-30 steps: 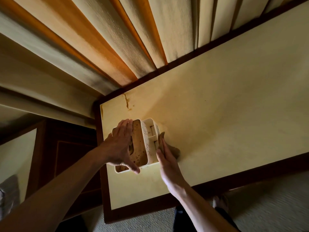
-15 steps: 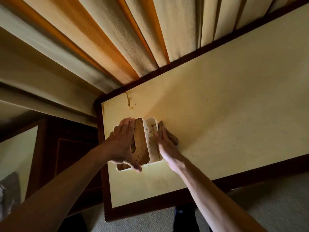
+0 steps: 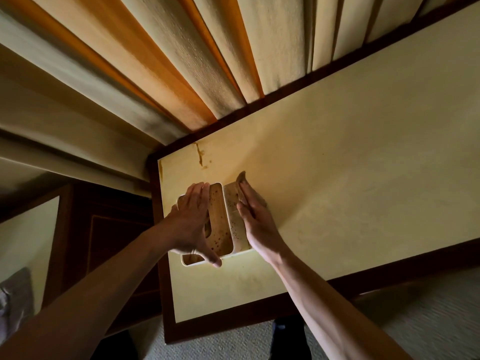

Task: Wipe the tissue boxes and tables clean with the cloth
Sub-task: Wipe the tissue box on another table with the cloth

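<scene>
Head view has you looking down on a cream-topped table (image 3: 337,157) with a dark wooden border, and the tissue box (image 3: 228,219) sits near its left end, close to the corner. Your left hand (image 3: 191,224) lies over the box's left part, fingers straight along the top and the thumb hooked round the near edge, so it grips the box. Your right hand (image 3: 253,216) is flat, fingers straight, pressing the cloth (image 3: 241,178) against the box's right side (only a brownish tip of cloth shows past your fingertips, the rest is under the palm). Brown specks dot the box top; whether they are dirt or a pattern is hard to tell in this dim light. Striped curtains (image 3: 181,61) hang behind the table, and a brown stain (image 3: 200,157) marks the tabletop beyond the box.
</scene>
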Motion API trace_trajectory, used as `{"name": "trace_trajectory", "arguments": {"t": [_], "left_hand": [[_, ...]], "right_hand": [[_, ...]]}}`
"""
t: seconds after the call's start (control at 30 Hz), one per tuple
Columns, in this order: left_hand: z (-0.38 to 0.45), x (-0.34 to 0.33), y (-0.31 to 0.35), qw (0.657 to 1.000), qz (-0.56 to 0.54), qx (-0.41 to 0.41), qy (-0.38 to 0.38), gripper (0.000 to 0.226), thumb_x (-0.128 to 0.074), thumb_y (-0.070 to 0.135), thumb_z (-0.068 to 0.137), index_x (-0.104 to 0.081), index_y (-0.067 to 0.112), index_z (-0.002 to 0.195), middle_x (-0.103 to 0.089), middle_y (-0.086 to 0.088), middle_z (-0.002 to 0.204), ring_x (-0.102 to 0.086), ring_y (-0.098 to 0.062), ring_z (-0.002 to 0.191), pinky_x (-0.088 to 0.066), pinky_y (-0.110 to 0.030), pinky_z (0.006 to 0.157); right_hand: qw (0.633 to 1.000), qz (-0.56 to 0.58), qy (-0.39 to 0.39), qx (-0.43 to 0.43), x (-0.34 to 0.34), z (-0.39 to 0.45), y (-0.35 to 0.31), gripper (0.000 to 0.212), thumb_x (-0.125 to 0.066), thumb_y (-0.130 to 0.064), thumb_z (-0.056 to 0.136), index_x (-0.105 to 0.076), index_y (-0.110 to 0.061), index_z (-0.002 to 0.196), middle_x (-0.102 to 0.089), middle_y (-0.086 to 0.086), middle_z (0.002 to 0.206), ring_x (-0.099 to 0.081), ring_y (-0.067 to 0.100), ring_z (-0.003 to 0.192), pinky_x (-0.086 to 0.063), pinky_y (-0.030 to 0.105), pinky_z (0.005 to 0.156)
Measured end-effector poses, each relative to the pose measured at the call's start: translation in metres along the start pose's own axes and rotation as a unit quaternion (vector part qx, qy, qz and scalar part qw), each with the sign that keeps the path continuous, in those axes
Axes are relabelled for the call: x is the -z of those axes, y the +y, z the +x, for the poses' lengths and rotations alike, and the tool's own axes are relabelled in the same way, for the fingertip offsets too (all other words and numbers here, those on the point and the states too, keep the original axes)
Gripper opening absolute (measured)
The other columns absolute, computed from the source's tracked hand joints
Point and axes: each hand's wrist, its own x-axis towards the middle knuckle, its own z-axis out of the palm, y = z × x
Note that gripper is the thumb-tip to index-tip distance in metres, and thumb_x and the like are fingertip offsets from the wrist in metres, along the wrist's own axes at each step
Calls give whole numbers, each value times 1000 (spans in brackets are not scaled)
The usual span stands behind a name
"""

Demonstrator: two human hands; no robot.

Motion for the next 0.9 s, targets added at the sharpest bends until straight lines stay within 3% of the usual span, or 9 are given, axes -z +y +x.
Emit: {"name": "trace_trajectory", "arguments": {"t": [0.1, 0.2, 0.3, 0.4, 0.5, 0.6, 0.73, 0.83, 0.9], "left_hand": [[1, 0, -1, 1000, -5, -3, 5, 170, -70, 93, 34, 40, 24, 144, 41, 4, 156, 35, -26, 145, -7, -57, 123], [2, -1, 0, 1000, -4, -2, 9, 170, -70, 93, 34, 40, 24, 144, 40, 4, 156, 33, -27, 146, -8, -56, 123], [1, 0, 1, 1000, 1, -3, 9, 169, -70, 92, 36, 40, 23, 145, 40, 4, 156, 34, -26, 145, -8, -56, 123], [2, -1, 0, 1000, -2, 0, 10, 170, -72, 91, 36, 39, 23, 145, 40, 4, 157, 34, -26, 146, -8, -57, 123], [2, -1, -1, 1000, -12, 2, 13, 171, -74, 89, 34, 40, 25, 144, 40, 5, 156, 33, -27, 146, -10, -58, 122], [2, -2, -2, 1000, -17, -1, 12, 171, -74, 89, 34, 40, 25, 144, 40, 5, 156, 33, -27, 146, -11, -59, 121], [2, -1, -2, 1000, -13, -3, 9, 170, -72, 90, 34, 40, 25, 145, 42, 5, 156, 36, -27, 145, -8, -58, 122], [3, -1, -2, 1000, -21, -3, 14, 170, -73, 90, 34, 39, 26, 145, 40, 6, 156, 34, -26, 146, -8, -58, 122], [3, -2, -4, 1000, -24, -3, 14, 170, -72, 90, 34, 39, 27, 145, 40, 7, 156, 33, -26, 146, -8, -58, 122]], "right_hand": [[999, 33, -18, -7, -1, -14, 2, 37, -36, -14, 106, -50, -39, 130, -54, 5, 125, -61, 7, 111, -53, 18, 83], [998, 50, -34, -9, -1, -28, 3, 42, -33, -12, 106, -38, -35, 140, -48, -11, 122, -56, -11, 109, -49, 13, 86], [999, 29, -42, -18, -2, -39, 10, 54, -32, -17, 107, -12, -36, 153, -36, -18, 145, -38, -14, 130, -38, 8, 98], [999, 23, -30, -31, -4, -42, 17, 58, -32, -23, 107, -3, -33, 155, -15, -16, 160, -19, -7, 143, -26, 6, 108], [998, 17, 5, -61, -6, -42, 25, 55, -32, -25, 107, -6, -34, 155, -11, -16, 161, -16, -6, 143, -23, 0, 101], [995, -8, 22, -97, -6, -39, 29, 53, -30, -37, 106, -7, -42, 153, -13, -12, 161, -20, 3, 143, -23, 20, 109], [992, -25, 25, -119, -7, -33, 23, 55, -31, -42, 105, -8, -39, 154, -18, -9, 159, -25, 6, 141, -26, 27, 110], [993, -1, 75, -86, -8, -30, 22, 49, -37, -38, 104, -27, -36, 152, -35, -7, 153, -38, 9, 138, -36, 36, 113], [993, 9, 94, -71, -11, -31, 16, 45, -38, -36, 102, -42, -30, 147, -50, -1, 143, -49, 13, 130, -45, 45, 107]]}}
